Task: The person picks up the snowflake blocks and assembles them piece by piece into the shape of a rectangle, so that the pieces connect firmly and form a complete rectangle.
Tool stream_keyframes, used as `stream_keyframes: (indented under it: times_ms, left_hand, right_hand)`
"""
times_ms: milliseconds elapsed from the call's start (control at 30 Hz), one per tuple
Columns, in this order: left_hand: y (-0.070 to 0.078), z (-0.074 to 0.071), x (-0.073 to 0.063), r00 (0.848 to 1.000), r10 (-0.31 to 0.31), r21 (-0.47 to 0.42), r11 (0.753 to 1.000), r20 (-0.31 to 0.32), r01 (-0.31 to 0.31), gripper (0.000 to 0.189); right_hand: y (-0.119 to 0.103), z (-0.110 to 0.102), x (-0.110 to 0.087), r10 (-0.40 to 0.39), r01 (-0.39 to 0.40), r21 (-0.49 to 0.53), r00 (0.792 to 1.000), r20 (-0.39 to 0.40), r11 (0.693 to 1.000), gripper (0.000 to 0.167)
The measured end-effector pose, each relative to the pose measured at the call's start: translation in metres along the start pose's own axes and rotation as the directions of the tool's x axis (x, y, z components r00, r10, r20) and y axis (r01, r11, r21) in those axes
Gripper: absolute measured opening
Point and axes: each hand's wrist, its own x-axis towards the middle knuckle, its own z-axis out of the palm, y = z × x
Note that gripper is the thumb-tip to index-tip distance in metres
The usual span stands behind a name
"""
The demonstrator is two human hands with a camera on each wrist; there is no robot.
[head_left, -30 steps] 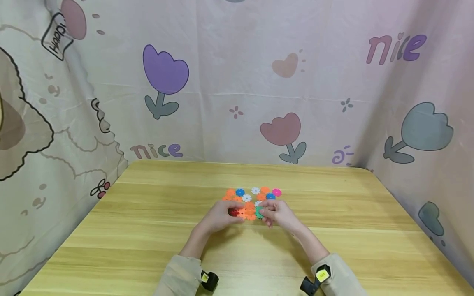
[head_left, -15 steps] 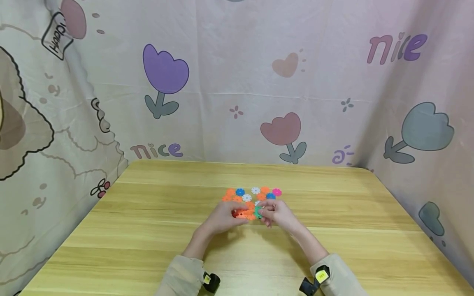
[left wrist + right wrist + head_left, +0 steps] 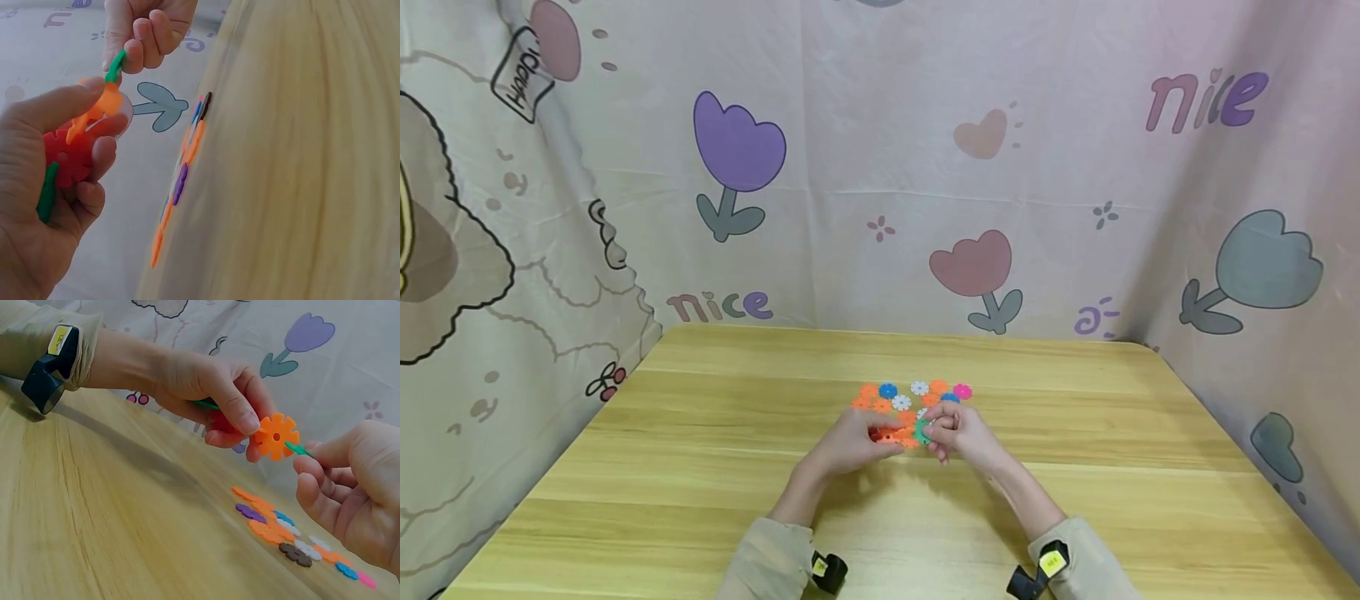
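My left hand (image 3: 850, 437) grips a small cluster of notched plastic interlocking discs, held up above the table. In it are a red disc (image 3: 69, 161), an orange disc (image 3: 286, 428) and a green disc (image 3: 47, 195) near the palm. Between thumb and fingers, my right hand (image 3: 972, 435) pinches another green disc (image 3: 300, 449). That disc meets the orange one edge-on at its notched rim, the two standing crosswise. Part of the cluster is hidden by the left fingers.
Loose interlocking discs lie flat on the wooden table (image 3: 700, 467) beyond the hands: several orange ones, a purple disc (image 3: 250, 512), a brown disc (image 3: 295, 554), a pink disc (image 3: 962, 392), and some blue and white. A patterned cloth (image 3: 850, 125) hangs behind the table.
My left hand has shifted slightly right with its cluster, closer to the right hand. The right hand stays nearly still, pinching the green disc throughout.
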Motion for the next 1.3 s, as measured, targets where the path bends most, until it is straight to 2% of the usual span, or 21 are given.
stream_keyframes:
  times_ms: [133, 300, 533, 700, 833, 1133, 1300]
  left_hand:
    - [0.002, 0.0, 0.0, 1.0, -0.006, -0.039, 0.999, 0.004, 0.006, 0.029]
    - [0.001, -0.002, 0.0, 1.0, 0.0, -0.044, 0.999, 0.004, 0.001, 0.031]
    - [0.0, -0.008, -0.002, 0.997, -0.043, 0.041, 0.998, 0.061, 0.041, 0.036]
    - [0.004, -0.011, -0.002, 0.995, -0.025, 0.126, 0.992, 0.101, 0.012, 0.036]
    - [0.007, -0.011, -0.001, 0.993, -0.021, 0.143, 0.99, 0.118, 0.004, 0.036]
    - [0.012, -0.006, 0.001, 0.995, -0.046, 0.149, 0.988, 0.086, 0.032, 0.038]
    - [0.01, -0.006, 0.002, 0.996, -0.058, 0.107, 0.993, 0.07, 0.051, 0.039]
  right_hand:
    - [-0.003, 0.001, -0.001, -0.003, 0.003, 0.003, 1.0, 0.011, 1.0, 0.021]
    - [-0.005, 0.003, -0.002, -0.006, 0.006, -0.009, 1.0, 0.006, 1.0, 0.022]
    - [-0.006, 0.008, -0.002, 0.009, -0.009, -0.001, 1.0, 0.024, 1.0, 0.026]
    - [-0.006, 0.01, -0.002, 0.016, -0.016, 0.03, 1.0, 0.01, 0.999, 0.026]
    - [-0.005, 0.011, -0.001, 0.001, -0.001, 0.023, 1.0, 0.003, 1.0, 0.026]
    - [-0.006, 0.013, -0.001, 0.01, -0.009, 0.021, 0.999, -0.033, 1.0, 0.023]
    - [-0.007, 0.012, -0.001, 0.023, -0.023, 0.023, 1.0, -0.019, 0.999, 0.023]
